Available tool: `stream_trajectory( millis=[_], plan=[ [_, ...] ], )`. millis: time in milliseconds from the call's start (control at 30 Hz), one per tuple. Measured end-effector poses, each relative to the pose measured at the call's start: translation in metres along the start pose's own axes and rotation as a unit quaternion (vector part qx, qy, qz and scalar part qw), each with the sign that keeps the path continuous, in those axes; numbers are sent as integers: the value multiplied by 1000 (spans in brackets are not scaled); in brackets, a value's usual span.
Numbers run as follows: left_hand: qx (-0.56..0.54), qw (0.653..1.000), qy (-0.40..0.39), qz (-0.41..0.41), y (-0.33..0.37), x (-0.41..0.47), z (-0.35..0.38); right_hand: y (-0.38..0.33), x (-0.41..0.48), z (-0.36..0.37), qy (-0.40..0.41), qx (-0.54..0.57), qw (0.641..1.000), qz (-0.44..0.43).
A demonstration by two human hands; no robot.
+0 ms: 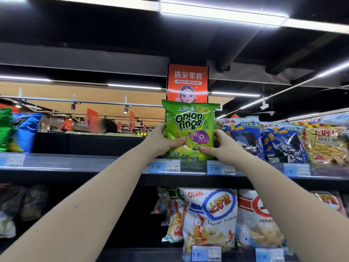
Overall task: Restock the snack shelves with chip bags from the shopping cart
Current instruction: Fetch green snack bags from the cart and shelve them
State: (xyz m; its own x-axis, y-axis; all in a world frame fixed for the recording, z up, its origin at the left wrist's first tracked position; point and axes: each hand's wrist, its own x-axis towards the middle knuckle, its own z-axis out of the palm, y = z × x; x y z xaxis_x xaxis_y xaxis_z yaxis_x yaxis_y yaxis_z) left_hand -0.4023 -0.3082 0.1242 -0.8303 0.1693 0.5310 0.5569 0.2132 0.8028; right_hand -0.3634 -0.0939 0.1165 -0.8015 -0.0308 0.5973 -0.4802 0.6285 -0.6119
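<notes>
A green onion rings bag [190,121] stands upright on the top shelf [85,163], its bottom at the shelf's front edge above two price tags. My left hand [162,140] grips the bag's left side, thumb across its front. On the right side my right hand [220,146] holds the lower edge, thumb pressed on the front. Both arms reach up from below. The shopping cart is out of view.
Blue fish-snack bags [245,137] and a yellow-red shrimp snack bag [326,144] stand right of the green bag. Blue and green bags [20,129] sit at the far left, with bare shelf between. White shrimp flakes bags [209,220] fill the lower shelf. A red sign [188,82] hangs behind.
</notes>
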Motion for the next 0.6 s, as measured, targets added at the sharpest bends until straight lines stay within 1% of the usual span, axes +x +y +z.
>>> stream_trajectory(
  millis=[100,233,367,433,500,533,600],
  plan=[
    [27,1000,-13,-9,2,-4,-4,-1,-2,-4,-18,-35,999,5],
    [25,998,-27,-46,6,-5,-6,-4,0,-7,-34,-55,998,17],
    [24,998,-6,-62,5,-5,0,-6,2,-5,-29,-129,991,36],
    [30,997,13,-66,4,-5,5,-6,2,-5,-32,-136,989,42],
    [57,996,46,-48,1,-9,9,-5,-2,-5,-23,-103,993,46],
    [68,995,68,-18,-1,-11,11,-3,-5,-5,-9,-69,997,44],
    [100,982,140,79,-2,-22,14,-1,-14,-3,33,15,999,24]
  ],
)
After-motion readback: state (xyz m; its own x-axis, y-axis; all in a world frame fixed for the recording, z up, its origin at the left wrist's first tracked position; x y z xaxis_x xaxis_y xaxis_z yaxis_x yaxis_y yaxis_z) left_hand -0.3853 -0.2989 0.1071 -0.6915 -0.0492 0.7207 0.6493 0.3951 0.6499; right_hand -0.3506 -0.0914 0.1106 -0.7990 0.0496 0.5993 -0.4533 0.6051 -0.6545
